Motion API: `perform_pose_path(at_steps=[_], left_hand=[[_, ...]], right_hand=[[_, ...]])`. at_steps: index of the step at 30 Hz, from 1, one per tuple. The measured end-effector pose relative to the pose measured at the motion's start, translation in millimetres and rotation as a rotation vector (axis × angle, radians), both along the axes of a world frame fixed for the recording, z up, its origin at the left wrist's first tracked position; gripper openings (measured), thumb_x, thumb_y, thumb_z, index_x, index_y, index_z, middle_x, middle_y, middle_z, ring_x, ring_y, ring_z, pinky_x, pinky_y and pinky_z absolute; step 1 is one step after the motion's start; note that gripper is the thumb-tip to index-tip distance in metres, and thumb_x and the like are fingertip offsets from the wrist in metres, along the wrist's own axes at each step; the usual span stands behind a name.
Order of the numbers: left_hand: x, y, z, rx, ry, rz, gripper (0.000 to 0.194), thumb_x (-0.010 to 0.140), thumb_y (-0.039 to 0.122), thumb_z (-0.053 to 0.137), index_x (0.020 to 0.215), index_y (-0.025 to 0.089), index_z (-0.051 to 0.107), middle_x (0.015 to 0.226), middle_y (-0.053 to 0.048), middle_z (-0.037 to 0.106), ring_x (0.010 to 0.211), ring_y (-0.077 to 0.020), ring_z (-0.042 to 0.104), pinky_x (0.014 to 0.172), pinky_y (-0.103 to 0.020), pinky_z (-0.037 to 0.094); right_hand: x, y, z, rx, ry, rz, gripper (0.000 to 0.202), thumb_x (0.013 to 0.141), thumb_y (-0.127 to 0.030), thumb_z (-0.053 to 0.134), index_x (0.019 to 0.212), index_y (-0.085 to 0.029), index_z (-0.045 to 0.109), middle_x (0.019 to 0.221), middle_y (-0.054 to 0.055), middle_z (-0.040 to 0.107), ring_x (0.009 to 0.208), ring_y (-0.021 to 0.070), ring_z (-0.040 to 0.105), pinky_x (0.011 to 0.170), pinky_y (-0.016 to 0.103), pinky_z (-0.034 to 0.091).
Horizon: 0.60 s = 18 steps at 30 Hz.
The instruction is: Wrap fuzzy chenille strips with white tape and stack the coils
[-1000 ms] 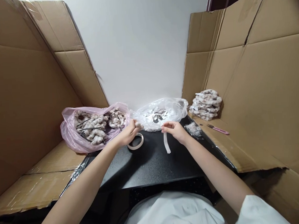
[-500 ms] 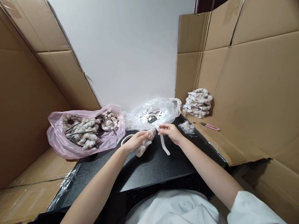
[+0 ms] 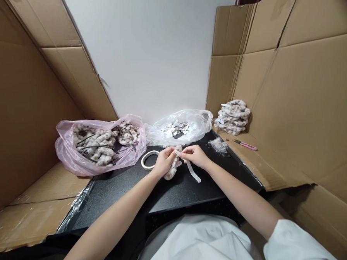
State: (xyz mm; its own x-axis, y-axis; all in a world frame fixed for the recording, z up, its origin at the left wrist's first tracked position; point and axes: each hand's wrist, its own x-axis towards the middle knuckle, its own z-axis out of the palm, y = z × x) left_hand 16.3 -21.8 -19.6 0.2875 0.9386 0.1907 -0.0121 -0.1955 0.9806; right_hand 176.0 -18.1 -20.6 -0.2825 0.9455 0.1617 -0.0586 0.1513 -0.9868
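Observation:
My left hand (image 3: 165, 162) is closed around a fluffy mottled white-and-brown furry band (image 3: 171, 174), over the black tabletop. A small white tag (image 3: 178, 164) sticks out from the fur. My right hand (image 3: 194, 156) pinches a strip of white tape (image 3: 193, 174), whose free end dangles toward me. The strip's upper end meets the fur at my left fingertips; the hands nearly touch there. Just left of my left hand lies a white tape roll (image 3: 146, 167), flat on the table. My fingers hide part of the furry band.
A pink plastic bag (image 3: 64, 151) of furry pieces with thin black rods stands left. Behind my hands, a clear plastic bag (image 3: 200, 122) holds small white tags. To the right are a furry stack (image 3: 233, 117), loose fluff (image 3: 218, 145) and pink-handled snips (image 3: 248, 145). Cardboard walls (image 3: 312, 107) flank both sides.
My hands have come together, bringing the tape's upper end onto the furry band. The left hand has shifted right, leaving the tape roll in fuller view. The camera view has tilted slightly.

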Motion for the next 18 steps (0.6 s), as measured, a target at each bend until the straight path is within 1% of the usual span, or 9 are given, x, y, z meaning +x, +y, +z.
perform_pose_path(at_steps=[2,4,7,12,14,18], left_hand=[[0.5,0.4,-2.3,-0.022,-0.031,0.025,0.036,0.07,0.044,0.068,0.088,0.015,0.057,0.063,0.002,0.063,0.048,-0.0103,0.057,0.048,-0.021,0.046],[1.2,0.7,-4.7,-0.046,-0.047,0.052,0.04,0.067,0.045,0.071,0.089,0.017,0.053,0.059,0.003,0.062,0.046,-0.0111,0.057,0.045,-0.021,0.045],[2.5,0.7,-7.4,-0.041,-0.078,0.084,0.041,0.065,0.047,0.073,0.082,0.017,0.051,0.057,0.003,0.061,0.046,-0.0111,0.057,0.046,-0.021,0.045],[3.7,-0.4,-8.0,-0.006,-0.102,0.086,0.04,0.065,0.048,0.074,0.073,0.015,0.054,0.058,0.002,0.061,0.049,-0.0096,0.056,0.05,-0.022,0.046],[3.4,-1.5,-6.5,0.002,-0.106,0.076,0.039,0.065,0.048,0.074,0.073,0.015,0.056,0.06,0.002,0.062,0.05,-0.0095,0.056,0.052,-0.022,0.047],[2.9,-4.2,-3.0,0.019,-0.106,0.042,0.037,0.064,0.045,0.076,0.077,0.015,0.059,0.067,0.0,0.065,0.059,-0.0109,0.06,0.059,-0.023,0.049]], right_hand=[[0.0,0.2,-1.2,0.007,-0.043,-0.019,0.036,0.051,-0.045,0.081,0.061,-0.014,0.066,0.049,-0.002,0.06,0.044,0.0114,0.055,0.048,0.024,0.044],[-0.1,-0.1,-1.3,0.009,-0.077,-0.035,0.037,0.052,-0.047,0.08,0.059,-0.015,0.065,0.047,-0.002,0.059,0.043,0.0115,0.055,0.046,0.023,0.042],[-0.7,-0.6,-0.9,-0.001,-0.094,-0.039,0.039,0.053,-0.05,0.079,0.057,-0.015,0.063,0.045,-0.002,0.057,0.042,0.0113,0.054,0.045,0.023,0.04],[-1.5,-1.4,0.1,0.006,-0.116,-0.074,0.041,0.053,-0.051,0.078,0.051,-0.015,0.059,0.04,-0.003,0.052,0.039,0.0093,0.049,0.041,0.021,0.036],[-1.6,-1.7,0.8,0.016,-0.11,-0.082,0.041,0.054,-0.051,0.077,0.051,-0.015,0.058,0.04,-0.004,0.05,0.038,0.0087,0.047,0.041,0.022,0.037],[-1.6,-1.6,2.0,0.016,-0.065,-0.103,0.041,0.055,-0.052,0.076,0.052,-0.015,0.059,0.043,-0.005,0.05,0.039,0.0076,0.044,0.043,0.023,0.042]])
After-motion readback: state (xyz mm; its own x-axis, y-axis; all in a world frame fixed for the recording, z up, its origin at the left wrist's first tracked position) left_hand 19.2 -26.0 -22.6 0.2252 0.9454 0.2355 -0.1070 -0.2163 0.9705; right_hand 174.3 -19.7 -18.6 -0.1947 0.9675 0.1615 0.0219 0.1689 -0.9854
